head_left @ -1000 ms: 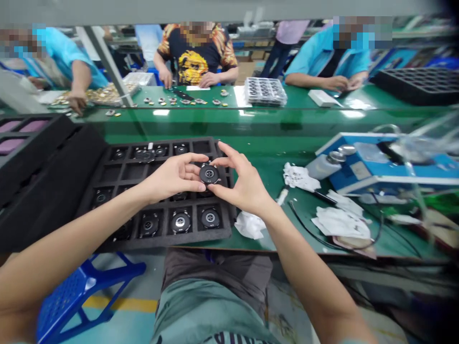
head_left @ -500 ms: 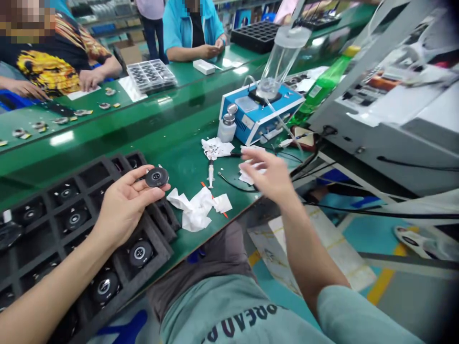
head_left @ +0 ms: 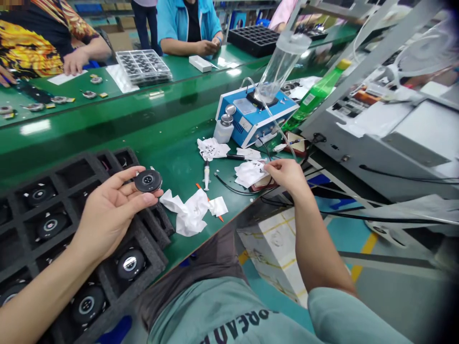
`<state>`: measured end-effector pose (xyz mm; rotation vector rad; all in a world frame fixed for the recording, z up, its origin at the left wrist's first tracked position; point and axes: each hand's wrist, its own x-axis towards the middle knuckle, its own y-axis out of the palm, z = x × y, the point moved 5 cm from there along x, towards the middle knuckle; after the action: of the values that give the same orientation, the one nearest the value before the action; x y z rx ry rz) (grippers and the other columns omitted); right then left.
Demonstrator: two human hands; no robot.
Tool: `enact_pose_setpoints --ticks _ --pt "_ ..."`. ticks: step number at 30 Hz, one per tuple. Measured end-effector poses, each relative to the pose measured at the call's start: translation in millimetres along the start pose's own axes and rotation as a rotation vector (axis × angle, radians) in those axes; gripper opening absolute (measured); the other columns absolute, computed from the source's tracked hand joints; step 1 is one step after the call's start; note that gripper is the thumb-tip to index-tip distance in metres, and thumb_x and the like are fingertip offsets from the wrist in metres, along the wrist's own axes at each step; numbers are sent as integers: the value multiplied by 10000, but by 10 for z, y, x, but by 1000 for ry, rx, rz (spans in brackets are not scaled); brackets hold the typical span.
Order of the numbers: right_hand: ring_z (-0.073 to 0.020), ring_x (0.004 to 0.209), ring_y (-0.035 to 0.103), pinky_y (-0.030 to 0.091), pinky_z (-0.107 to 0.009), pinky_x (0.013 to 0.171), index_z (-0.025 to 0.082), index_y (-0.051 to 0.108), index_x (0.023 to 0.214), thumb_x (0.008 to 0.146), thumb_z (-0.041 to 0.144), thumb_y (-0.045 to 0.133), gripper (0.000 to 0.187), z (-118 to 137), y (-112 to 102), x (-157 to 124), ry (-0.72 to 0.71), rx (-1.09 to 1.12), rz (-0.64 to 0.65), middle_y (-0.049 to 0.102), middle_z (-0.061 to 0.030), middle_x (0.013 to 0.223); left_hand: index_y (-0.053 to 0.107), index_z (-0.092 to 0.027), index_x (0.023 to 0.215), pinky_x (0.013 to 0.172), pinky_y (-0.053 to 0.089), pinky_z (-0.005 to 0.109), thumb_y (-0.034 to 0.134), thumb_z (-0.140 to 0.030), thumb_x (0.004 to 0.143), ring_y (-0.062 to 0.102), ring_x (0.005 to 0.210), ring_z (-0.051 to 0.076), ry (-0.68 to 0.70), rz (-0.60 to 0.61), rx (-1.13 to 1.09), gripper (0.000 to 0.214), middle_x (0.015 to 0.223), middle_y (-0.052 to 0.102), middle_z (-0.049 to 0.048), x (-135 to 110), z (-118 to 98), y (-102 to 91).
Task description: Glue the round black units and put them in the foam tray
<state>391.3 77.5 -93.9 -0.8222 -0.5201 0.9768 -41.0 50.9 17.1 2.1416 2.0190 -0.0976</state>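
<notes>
My left hand [head_left: 107, 210] holds a round black disc part [head_left: 148, 181] between thumb and fingertips, above the black foam tray [head_left: 158, 258]. The tray's pockets hold several similar round parts [head_left: 129, 263]. My right hand [head_left: 287, 174] reaches to the right and pinches the edge of a crumpled white tissue [head_left: 249, 173] on the green bench [head_left: 172, 143]. A syringe [head_left: 207, 174] lies on the bench between my hands.
More crumpled tissues [head_left: 190, 210] lie near the bench edge. A blue box device [head_left: 254, 117] with a clear funnel, a small white bottle [head_left: 224, 128] and a green bottle [head_left: 319, 93] stand behind. Other people work across the bench beside a clear tray [head_left: 143, 67].
Both hands held the disc at first. My right hand let go, swung right and closed on the tissue. My left hand keeps the disc. The view turned right.
</notes>
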Motion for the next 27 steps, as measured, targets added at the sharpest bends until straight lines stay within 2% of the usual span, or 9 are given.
enact_pose_setpoints --ticks 3,5,8,10,14,18,20,24,27 --pt "-182 584 557 413 -324 606 156 753 719 705 380 699 231 61 -30 28 -7 41 87 657 -51 598 702 -238 1131 815 626 237 903 -128 647 766 854 159 7 15 -12 536 1005 797 6 -5 13 -15" --pt "-159 565 521 396 -303 563 163 718 728 726 431 673 271 183 -67 -28 -40 103 151 626 -30 601 700 -236 1133 798 630 242 908 -130 639 767 857 168 8 17 -16 546 997 796 15 -5 22 -24" --pt "-135 572 479 379 -282 537 195 665 774 759 489 657 294 536 -87 -197 -124 356 284 604 -7 666 694 -240 1141 788 628 252 896 -147 670 762 873 168 16 32 -37 521 1019 787 15 -7 30 -30" --pt "-125 577 450 369 -277 549 207 622 729 741 438 693 242 846 -39 -331 -171 579 398 558 10 652 683 -239 1153 853 619 276 885 -161 701 754 916 168 36 69 -64 501 1049 779 14 -14 27 -29" --pt "-142 612 485 410 -285 585 204 588 650 698 316 693 161 1467 260 -620 -194 912 713 526 6 637 670 -216 1191 954 555 284 872 -185 742 715 1028 168 45 231 -61 493 1083 773 38 -47 47 -8" --pt "-134 597 522 429 -258 555 183 606 667 722 294 688 148 1976 596 -909 -228 1090 1057 569 -7 642 677 -195 1203 884 537 263 895 -193 718 707 986 166 1 349 -81 532 1086 776 60 -71 92 -3" --pt "-117 581 537 428 -230 536 170 615 685 737 285 696 150 2148 694 -997 -232 1152 1168 589 -5 640 681 -186 1196 839 539 256 902 -193 708 711 920 158 -32 370 -122 536 1035 780 52 -75 108 -1" --pt "-107 564 560 456 -207 517 162 630 686 762 257 716 148 2295 789 -1048 -169 1259 1231 623 1 625 692 -171 1182 811 534 216 894 -159 715 705 871 123 -60 333 -178 509 1022 778 41 -67 111 -11" --pt "-110 561 600 509 -213 526 168 667 766 823 305 704 152 2235 860 -1099 29 1427 1199 678 4 660 696 -169 1168 827 538 207 896 -133 701 708 897 124 -34 255 -204 509 1033 779 42 -51 97 -37"
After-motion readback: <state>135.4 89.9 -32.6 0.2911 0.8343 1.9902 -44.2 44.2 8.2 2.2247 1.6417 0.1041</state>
